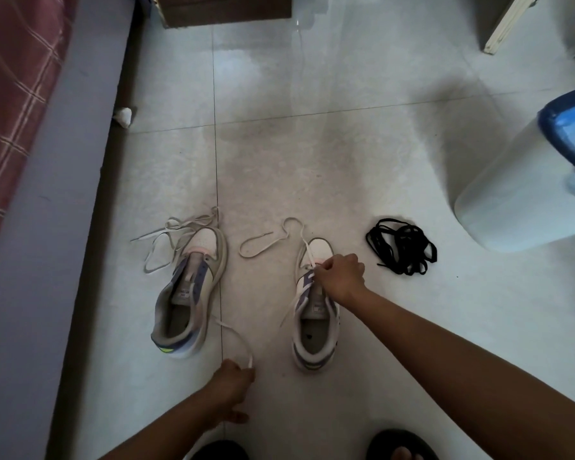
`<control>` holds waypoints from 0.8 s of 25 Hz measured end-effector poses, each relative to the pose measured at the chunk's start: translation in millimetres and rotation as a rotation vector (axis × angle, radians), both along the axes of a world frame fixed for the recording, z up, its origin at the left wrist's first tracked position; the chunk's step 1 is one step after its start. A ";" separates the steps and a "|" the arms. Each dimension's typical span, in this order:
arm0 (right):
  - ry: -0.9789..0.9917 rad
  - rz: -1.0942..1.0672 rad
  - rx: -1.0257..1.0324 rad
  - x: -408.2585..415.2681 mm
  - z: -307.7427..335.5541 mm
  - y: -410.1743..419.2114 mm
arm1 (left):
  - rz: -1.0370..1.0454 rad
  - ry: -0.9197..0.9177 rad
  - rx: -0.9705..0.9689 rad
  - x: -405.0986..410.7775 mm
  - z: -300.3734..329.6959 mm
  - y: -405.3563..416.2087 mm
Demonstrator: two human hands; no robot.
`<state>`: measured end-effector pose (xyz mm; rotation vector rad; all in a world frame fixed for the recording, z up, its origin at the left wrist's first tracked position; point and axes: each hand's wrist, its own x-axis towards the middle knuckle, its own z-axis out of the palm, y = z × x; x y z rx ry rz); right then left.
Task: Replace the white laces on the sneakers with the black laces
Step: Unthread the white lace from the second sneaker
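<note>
A white bin (525,180) stands at the right, near the pile of black laces (401,244) on the floor (312,144). Two sneakers sit side by side — the left sneaker (188,293) has its white lace (170,234) off. The right hand (341,277) pinches the lace on the right sneaker (314,327). The left hand (231,383) pinches a loose white lace end (246,346) — low, near the floor.

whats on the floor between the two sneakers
In the head view, a loose loop of white lace lies on the floor tiles between the left sneaker and right sneaker.
</note>
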<state>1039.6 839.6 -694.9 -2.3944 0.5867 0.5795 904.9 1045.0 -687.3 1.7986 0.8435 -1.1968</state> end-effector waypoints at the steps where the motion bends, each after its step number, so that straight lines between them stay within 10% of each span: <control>1: -0.006 0.057 -0.049 1.1 -0.4 0.7 | -0.108 -0.110 0.105 -0.2 0.2 -3.4; 5: -0.061 0.170 -0.021 3.8 3.6 7.0 | -0.474 -0.603 0.186 9.5 20.3 -28.2; 9: 0.051 -0.407 0.731 -8.1 38.0 -3.6 | -0.472 -0.682 0.063 23.7 22.2 -55.1; 14: 0.010 -0.508 1.341 -30.4 105.9 -71.4 | -0.442 -0.653 0.088 51.1 13.7 -73.3; 20: 0.199 -0.149 0.915 -103.9 136.7 -151.1 | -0.424 -0.730 0.162 89.1 9.7 -70.0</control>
